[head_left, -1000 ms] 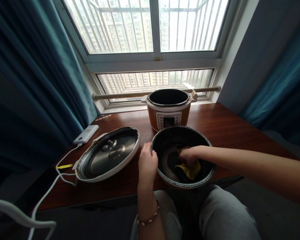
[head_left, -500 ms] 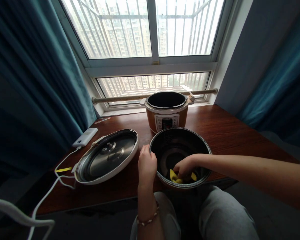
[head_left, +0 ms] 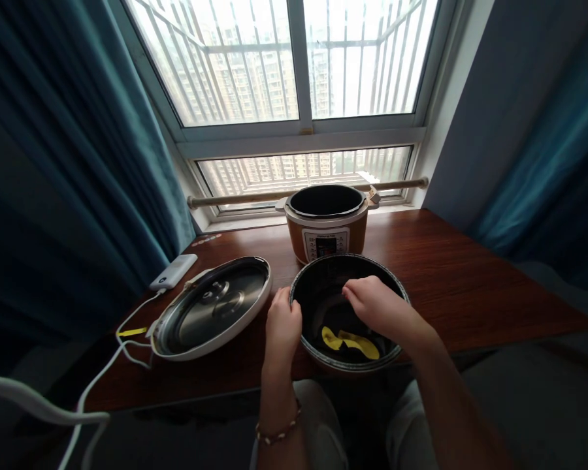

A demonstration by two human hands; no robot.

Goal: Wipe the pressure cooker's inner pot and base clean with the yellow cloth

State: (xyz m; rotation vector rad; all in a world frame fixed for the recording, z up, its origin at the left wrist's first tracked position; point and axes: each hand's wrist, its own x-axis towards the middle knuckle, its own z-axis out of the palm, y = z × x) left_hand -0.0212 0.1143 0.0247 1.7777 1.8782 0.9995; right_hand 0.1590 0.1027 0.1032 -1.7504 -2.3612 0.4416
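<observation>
My left hand [head_left: 283,323] grips the left rim of a dark inner pot [head_left: 298,339], thumb inside and fingers along the outer wall. The pot stands at the table's front edge, tilted slightly toward me. A crumpled yellow cloth [head_left: 357,343] with dark patches lies on its bottom, near the front wall. Over the pot's opening hovers my right hand [head_left: 375,303], its fingers curled together, apart from the cloth. Whatever those fingers may hold is hidden from view.
Behind the pot stands an orange-and-white electric cooker body [head_left: 298,232] without a lid. To the left, a round cooker lid [head_left: 230,307] lies with its metal inside up. A white power bank [head_left: 174,271] with a cable [head_left: 95,378] and a yellow strip [head_left: 132,331] are further left.
My right hand has let go of the yellow cloth and risen from the pot's bottom. The cloth now lies more spread out. My left hand still grips the rim.
</observation>
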